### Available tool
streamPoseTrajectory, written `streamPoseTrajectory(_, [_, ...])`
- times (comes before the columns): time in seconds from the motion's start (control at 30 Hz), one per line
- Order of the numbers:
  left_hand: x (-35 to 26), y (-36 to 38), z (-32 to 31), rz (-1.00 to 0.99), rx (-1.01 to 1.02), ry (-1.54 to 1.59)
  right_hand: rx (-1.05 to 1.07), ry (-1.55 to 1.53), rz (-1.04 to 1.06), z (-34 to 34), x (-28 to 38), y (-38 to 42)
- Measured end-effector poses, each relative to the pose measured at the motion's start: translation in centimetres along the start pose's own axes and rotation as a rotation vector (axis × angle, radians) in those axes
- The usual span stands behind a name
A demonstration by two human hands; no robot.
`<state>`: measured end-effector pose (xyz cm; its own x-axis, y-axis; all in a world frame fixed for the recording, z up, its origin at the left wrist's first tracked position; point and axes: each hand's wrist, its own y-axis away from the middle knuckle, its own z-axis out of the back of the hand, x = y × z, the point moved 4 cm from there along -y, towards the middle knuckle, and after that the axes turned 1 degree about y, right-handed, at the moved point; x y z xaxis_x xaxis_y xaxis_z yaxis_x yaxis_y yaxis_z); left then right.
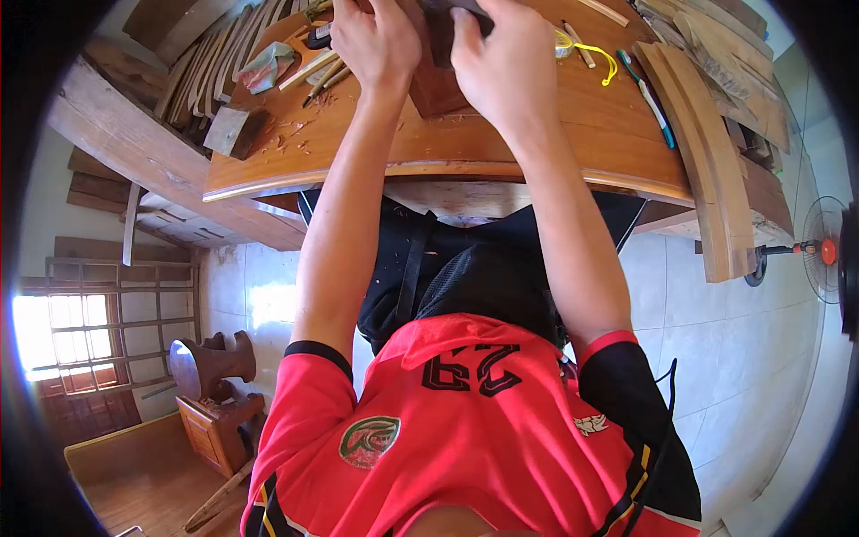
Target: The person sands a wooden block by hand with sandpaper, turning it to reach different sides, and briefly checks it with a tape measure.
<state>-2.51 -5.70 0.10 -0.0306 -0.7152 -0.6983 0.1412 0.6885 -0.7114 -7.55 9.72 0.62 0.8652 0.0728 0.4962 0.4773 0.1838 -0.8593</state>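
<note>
At the top edge of the head view, both hands are over a wooden table (483, 148). My right hand (510, 67) is closed on a dark grey-brown piece (441, 40), its thumb pressed on top; the kind of piece cannot be made out. My left hand (376, 45) has its fingers bent beside the same piece, and the fingertips are cut off by the frame. Beneath the hands lies a reddish-brown wooden piece (438, 97), with small shavings around it. Left of my left hand are thin stick-like tools (324, 80).
A wood block (234, 132), a crumpled cloth (266, 69) and curled shavings lie on the left. To the right are a yellow cord (595, 52), a toothbrush (651, 100) and long wood strips (702, 161). A fan (823, 251) stands at far right.
</note>
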Motion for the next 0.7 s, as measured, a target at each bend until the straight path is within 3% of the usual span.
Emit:
streamPoseTrajectory(0.07, [1.5,-0.4,-0.6,-0.083,-0.069,-0.076,0.109,-0.066,-0.09,0.1,0.8,-0.1])
streamPoseTrajectory(0.1, [0.6,-0.5,-0.3,-0.053,-0.003,-0.025,0.17,-0.101,-0.129,-0.1,1.0,-0.2])
streamPoseTrajectory(0.13, [-1.2,-0.3,0.6,-0.022,0.064,0.022,0.036,-0.099,-0.069,-0.6,0.6,0.6])
streamPoseTrajectory(0.17, [-2.2,0.0,0.8,0.009,0.134,0.07,0.07,-0.09,-0.105,-0.9,-0.3,1.3])
streamPoseTrajectory(0.2, [-1.1,-0.1,0.1,-0.062,0.015,0.049,0.102,-0.076,-0.141,-0.5,-0.4,1.6])
streamPoseTrajectory(0.27, [-0.6,0.1,0.0,-0.074,-0.005,0.02,0.153,-0.019,-0.206,-0.1,-0.4,1.7])
streamPoseTrajectory(0.37, [-0.3,-0.3,0.0,-0.018,0.026,-0.044,0.164,0.033,-0.128,-0.4,-1.2,1.9])
streamPoseTrajectory(0.5, [0.0,-0.8,-0.5,-0.033,-0.025,-0.018,0.305,-0.016,-0.297,-1.1,-2.7,4.3])
streamPoseTrajectory(0.7, [0.7,-0.7,-0.8,-0.024,-0.012,-0.023,0.177,0.03,-0.216,0.1,-1.8,1.5])
